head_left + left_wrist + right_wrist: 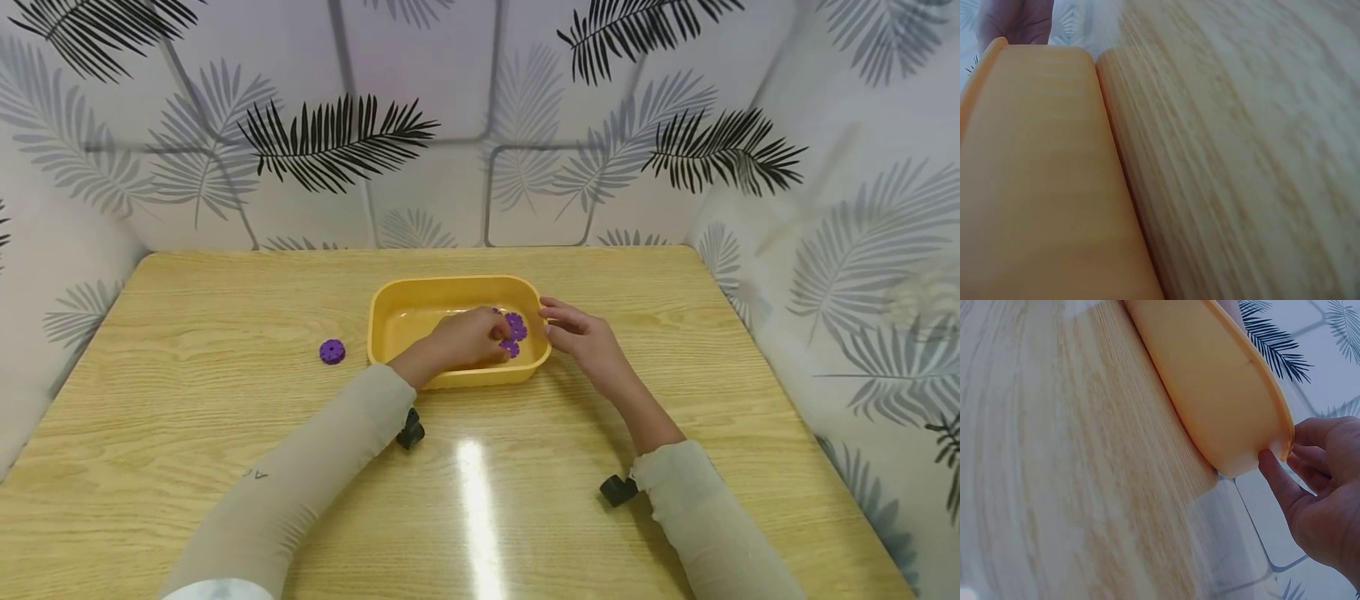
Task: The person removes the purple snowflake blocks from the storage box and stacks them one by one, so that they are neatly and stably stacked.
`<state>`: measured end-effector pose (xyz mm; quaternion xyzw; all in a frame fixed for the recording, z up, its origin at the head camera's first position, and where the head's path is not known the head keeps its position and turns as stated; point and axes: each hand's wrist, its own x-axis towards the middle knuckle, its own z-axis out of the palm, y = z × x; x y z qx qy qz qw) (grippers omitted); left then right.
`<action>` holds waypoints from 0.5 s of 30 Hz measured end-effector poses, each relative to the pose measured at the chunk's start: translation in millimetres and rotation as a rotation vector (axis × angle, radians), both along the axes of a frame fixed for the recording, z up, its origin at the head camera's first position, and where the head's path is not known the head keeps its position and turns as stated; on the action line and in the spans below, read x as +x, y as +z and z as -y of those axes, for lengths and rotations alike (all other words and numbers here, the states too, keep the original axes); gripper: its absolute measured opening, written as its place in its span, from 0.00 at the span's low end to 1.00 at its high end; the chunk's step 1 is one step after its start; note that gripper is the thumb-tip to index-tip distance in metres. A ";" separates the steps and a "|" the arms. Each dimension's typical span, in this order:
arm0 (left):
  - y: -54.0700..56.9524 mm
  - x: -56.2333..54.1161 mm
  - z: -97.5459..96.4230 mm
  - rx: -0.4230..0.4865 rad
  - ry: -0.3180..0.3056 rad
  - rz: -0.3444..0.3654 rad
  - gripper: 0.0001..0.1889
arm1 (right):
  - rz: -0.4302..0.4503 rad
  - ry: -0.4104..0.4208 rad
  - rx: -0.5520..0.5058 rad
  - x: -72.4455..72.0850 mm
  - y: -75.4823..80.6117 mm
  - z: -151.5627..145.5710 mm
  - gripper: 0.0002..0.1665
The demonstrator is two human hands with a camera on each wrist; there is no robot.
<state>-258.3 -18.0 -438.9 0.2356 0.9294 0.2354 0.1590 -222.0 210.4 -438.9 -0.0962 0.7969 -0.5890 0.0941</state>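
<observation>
A yellow plastic basin (435, 287) sits on the table. My left hand (468, 337) reaches down inside it with curled fingers, beside several purple notched discs (516, 325). Its fingertips are hidden, so whether it pinches a disc does not show. At the basin's right end, my right hand (588, 346) holds the rim. The right wrist view shows its thumb (1279, 478) against the outer wall and the other fingers at the rim. To the left of the basin lies a purple notched disc (332, 351), thick enough that it may be a stack.
The wooden table (202, 400) runs back to a wall (450, 192) with a leaf pattern. Black wrist-worn devices hang below both sleeves. The basin's front wall (1054, 169) fills the left of the left wrist view.
</observation>
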 end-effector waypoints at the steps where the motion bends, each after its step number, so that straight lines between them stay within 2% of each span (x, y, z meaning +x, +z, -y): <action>1: -0.2 0.0 0.1 -0.001 -0.002 0.000 0.17 | 0.001 -0.001 0.000 0.0 -0.2 0.3 0.24; 10: -0.1 0.5 1.9 0.035 -0.033 -0.004 0.15 | 0.008 -0.004 -0.001 1.8 1.5 1.3 0.24; 15: 3.4 2.7 2.5 0.018 -0.031 0.004 0.17 | 0.003 -0.001 0.010 2.3 3.0 1.8 0.24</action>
